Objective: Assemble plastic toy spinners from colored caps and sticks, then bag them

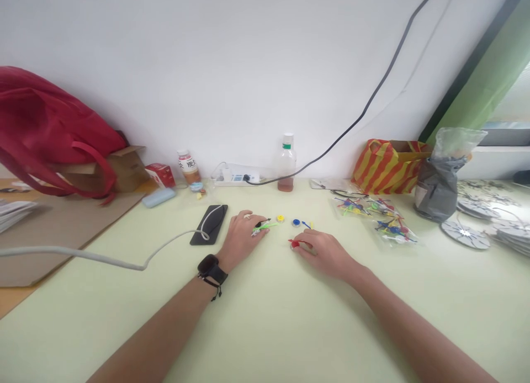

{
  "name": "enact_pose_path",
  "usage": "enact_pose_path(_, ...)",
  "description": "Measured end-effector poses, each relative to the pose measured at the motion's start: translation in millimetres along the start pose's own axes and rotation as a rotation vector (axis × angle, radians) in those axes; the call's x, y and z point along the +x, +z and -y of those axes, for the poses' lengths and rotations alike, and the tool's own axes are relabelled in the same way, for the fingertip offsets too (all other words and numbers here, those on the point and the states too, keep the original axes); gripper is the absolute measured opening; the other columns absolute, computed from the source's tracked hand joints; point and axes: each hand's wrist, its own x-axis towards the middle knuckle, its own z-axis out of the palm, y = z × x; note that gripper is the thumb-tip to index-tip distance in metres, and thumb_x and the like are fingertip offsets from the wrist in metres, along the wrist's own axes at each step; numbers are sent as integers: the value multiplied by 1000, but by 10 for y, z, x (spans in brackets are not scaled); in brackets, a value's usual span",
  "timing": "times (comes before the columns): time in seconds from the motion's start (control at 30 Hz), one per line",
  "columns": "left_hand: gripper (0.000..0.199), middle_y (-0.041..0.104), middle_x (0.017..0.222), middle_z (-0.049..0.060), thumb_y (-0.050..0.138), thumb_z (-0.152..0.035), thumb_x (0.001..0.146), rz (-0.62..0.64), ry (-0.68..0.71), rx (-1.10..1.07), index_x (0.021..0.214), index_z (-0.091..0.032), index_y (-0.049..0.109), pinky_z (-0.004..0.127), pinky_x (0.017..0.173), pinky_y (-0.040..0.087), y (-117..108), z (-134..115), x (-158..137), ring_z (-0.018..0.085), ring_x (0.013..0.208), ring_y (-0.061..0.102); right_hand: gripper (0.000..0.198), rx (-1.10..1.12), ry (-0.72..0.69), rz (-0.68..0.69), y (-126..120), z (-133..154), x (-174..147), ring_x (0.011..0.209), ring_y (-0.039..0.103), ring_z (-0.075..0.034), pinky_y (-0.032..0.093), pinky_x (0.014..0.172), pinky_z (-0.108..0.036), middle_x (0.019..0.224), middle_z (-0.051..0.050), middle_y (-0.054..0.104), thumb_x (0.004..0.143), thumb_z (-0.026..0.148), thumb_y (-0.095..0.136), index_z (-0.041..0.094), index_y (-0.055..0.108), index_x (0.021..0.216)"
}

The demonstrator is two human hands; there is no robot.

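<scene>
My left hand (240, 237), wearing a black watch (208, 265), rests low over the table with its fingers curled about small plastic arrows. A green arrow (265, 227) sticks out from the fingers, alongside a black arrow (265, 222) and a whitish piece. My right hand (325, 250) pinches a red arrow piece (295, 243) at the tabletop; the fingertips partly hide it. Between the hands lie a round yellow piece (280, 219) and a round blue piece (296, 223). A blue arrow (305, 224) and a yellow arrow (312, 225) lie just beyond my right hand.
Left of my hands lies a black phone (210, 224) with a pale cable. A bottle (286, 165) and a power strip (236, 176) stand by the wall. To the right are bags of coloured arrows (393, 228), a striped bag (385, 168) and stacked grey discs (466, 234).
</scene>
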Motion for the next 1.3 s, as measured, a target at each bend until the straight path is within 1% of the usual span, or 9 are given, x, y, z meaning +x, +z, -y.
enact_pose_path(0.17,29,69,125,10,65,-29,91,-70,101,-186,119,-27,71,50,115,33,-10,-262,-48,34,130,48,18,-7,-4,-28,-9,18,-8,78,66,-18,46,70,-30,95,-3,73,98,29,52,25,70,98)
enact_pose_path(0.33,24,72,109,9,60,-29,95,79,85,-415,115,-27,71,43,97,49,75,-538,-186,26,102,64,18,1,-6,-116,18,-5,-1,76,65,-18,44,67,-30,92,-4,73,97,34,53,24,68,98)
enact_pose_path(0.43,19,72,100,7,62,-30,93,156,38,-433,109,-25,72,38,85,53,154,-509,-210,24,91,65,17,9,-6,-158,31,-15,2,76,65,-18,44,67,-30,93,-4,74,97,34,53,25,68,99)
enact_pose_path(0.7,18,74,105,8,68,-34,90,59,-97,-460,103,-23,75,41,94,52,153,-251,-94,26,98,67,19,71,9,-144,42,7,-3,74,64,-18,47,71,-31,97,-4,74,97,36,54,25,69,101)
enact_pose_path(0.8,26,74,112,9,66,-41,93,100,-178,-674,108,-23,76,40,96,53,126,-347,-91,26,102,69,23,149,21,-143,44,34,9,74,64,-18,48,71,-31,94,-4,74,98,38,53,26,69,109)
enact_pose_path(0.93,38,75,116,12,67,-47,93,278,-312,-995,120,-21,73,42,95,56,113,-539,-130,27,103,72,23,212,-32,-140,68,89,1,76,63,-17,48,73,-30,97,-3,73,100,35,51,28,68,113)
enact_pose_path(1.0,40,76,115,13,70,-45,91,358,-329,-1077,121,-19,72,43,96,56,122,-579,-151,28,104,73,22,222,-53,-124,83,120,-19,80,62,-17,48,76,-30,99,-3,71,99,32,51,28,65,116)
enact_pose_path(1.1,38,75,116,15,76,-41,88,358,-335,-1128,117,-17,73,43,99,55,150,-540,-158,28,107,72,26,294,-17,-111,88,157,-42,79,59,-18,47,73,-30,95,-2,66,98,32,52,26,54,124)
enact_pose_path(1.3,36,75,117,14,83,-36,81,269,-374,-1117,109,-14,74,45,104,53,204,-422,-132,29,108,72,18,516,-25,-174,80,146,9,72,50,-16,41,65,-29,83,-1,54,104,34,43,22,56,98)
